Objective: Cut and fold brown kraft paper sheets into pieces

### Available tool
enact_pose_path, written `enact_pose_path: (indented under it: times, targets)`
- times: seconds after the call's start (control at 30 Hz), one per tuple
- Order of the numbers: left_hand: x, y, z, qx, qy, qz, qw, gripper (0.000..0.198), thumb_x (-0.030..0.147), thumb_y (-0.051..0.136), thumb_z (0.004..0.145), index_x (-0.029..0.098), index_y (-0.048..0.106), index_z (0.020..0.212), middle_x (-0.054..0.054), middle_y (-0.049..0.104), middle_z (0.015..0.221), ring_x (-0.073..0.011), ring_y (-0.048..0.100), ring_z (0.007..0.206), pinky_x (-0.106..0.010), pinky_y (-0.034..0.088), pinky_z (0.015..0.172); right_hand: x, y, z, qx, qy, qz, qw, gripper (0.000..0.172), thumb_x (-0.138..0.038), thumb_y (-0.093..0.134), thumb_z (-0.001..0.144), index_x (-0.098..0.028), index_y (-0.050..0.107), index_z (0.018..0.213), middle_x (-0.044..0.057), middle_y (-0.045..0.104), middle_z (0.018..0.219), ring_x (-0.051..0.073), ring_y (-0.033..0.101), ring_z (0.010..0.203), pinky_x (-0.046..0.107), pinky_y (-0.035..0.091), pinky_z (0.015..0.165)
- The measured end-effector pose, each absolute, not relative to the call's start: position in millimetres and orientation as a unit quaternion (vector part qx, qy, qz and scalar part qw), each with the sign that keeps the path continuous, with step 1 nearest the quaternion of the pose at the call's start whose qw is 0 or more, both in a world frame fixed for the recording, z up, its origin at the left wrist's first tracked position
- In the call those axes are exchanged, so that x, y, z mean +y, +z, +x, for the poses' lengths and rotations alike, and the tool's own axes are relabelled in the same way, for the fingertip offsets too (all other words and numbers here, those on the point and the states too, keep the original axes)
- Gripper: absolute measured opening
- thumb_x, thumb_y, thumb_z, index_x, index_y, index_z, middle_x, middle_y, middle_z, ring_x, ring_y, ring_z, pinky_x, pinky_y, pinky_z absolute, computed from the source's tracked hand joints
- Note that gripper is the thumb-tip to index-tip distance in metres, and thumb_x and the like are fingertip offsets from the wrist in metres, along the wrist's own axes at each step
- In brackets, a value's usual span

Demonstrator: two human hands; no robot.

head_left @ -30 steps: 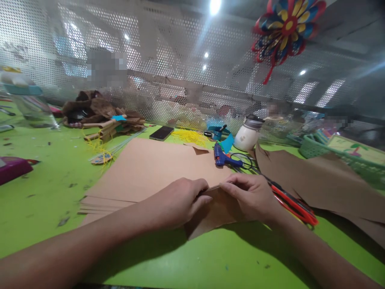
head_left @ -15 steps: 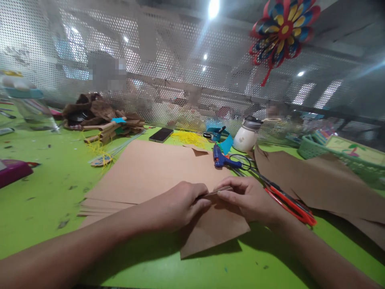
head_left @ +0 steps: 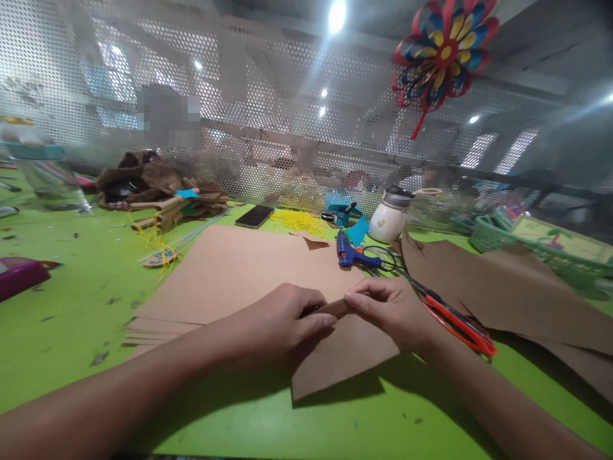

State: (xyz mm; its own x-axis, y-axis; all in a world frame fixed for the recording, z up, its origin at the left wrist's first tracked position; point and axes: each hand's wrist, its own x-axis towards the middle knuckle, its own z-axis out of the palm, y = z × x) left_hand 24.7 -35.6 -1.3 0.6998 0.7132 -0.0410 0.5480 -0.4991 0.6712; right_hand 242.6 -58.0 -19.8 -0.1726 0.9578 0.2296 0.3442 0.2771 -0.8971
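My left hand (head_left: 282, 319) and my right hand (head_left: 390, 310) both pinch the far edge of a small brown paper sheet (head_left: 342, 358) that lies on the green table (head_left: 71, 306). The fingertips of both hands meet at a narrow fold along that edge. The sheet's near corner points toward me. Behind my hands lies a stack of larger brown paper sheets (head_left: 230, 271).
Red-handled scissors (head_left: 454, 316) lie right of my right hand. A blue glue gun (head_left: 349, 252), a white jar (head_left: 389, 217), a phone (head_left: 255, 216), yellow shreds (head_left: 299, 220), more brown paper (head_left: 507, 291), a green basket (head_left: 541, 246) and a perforated screen (head_left: 268, 115) stand behind.
The small sheet first dropped flatter onto the table, then its far edge was folded a little further between my fingers. Both hands stayed almost in place.
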Motion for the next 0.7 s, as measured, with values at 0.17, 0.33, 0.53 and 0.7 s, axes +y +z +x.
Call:
enact_pose_path:
  times: [0.17,0.33,0.53,0.7]
  targets:
    - [-29.2,-2.2,20.4,0.363,0.13,0.861,0.331,0.032,0.042,0.044,0.092,0.018,0.062,0.081,0.0,0.061,0.071,-0.0141,0.049,0.064,-0.026,0.03,0.054,-55.6,-13.5,244.1,-0.646,0.373,-0.493,0.447,0.032,-0.048,0.072,0.071,-0.015,0.07,0.068,-0.003,0.052,0.054,0.009,0.038,0.05,0.022,0.03,0.045]
    - [-29.6,-2.0,18.0,0.358,0.123,0.879,0.289,0.036,0.044,0.04,0.094,0.019,0.058,0.075,0.001,0.057,0.065,-0.0129,0.046,0.058,-0.025,0.029,0.051,-56.7,-13.7,243.5,-0.659,0.353,-0.499,0.438,0.032,-0.047,0.071,0.072,-0.016,0.069,0.068,-0.002,0.052,0.055,0.009,0.038,0.051,0.023,0.029,0.046]
    - [-26.3,2.7,19.0,0.33,0.126,0.884,0.306,0.027,0.035,0.044,0.091,0.017,0.058,0.076,0.002,0.055,0.066,-0.0123,0.046,0.06,-0.024,0.03,0.054,-56.9,-15.3,241.8,-0.634,0.394,-0.487,0.454,0.034,-0.049,0.074,0.069,-0.015,0.068,0.067,-0.005,0.046,0.049,0.008,0.032,0.047,0.023,0.025,0.044]
    - [-19.5,-4.5,21.0,0.324,0.119,0.852,0.393,0.025,0.035,0.049,0.086,0.016,0.056,0.072,0.004,0.047,0.064,-0.0111,0.042,0.06,-0.023,0.031,0.054,-51.9,-24.7,248.8,-0.64,0.423,-0.481,0.425,0.031,-0.045,0.075,0.071,-0.014,0.069,0.068,-0.001,0.057,0.056,0.009,0.045,0.052,0.023,0.035,0.049]
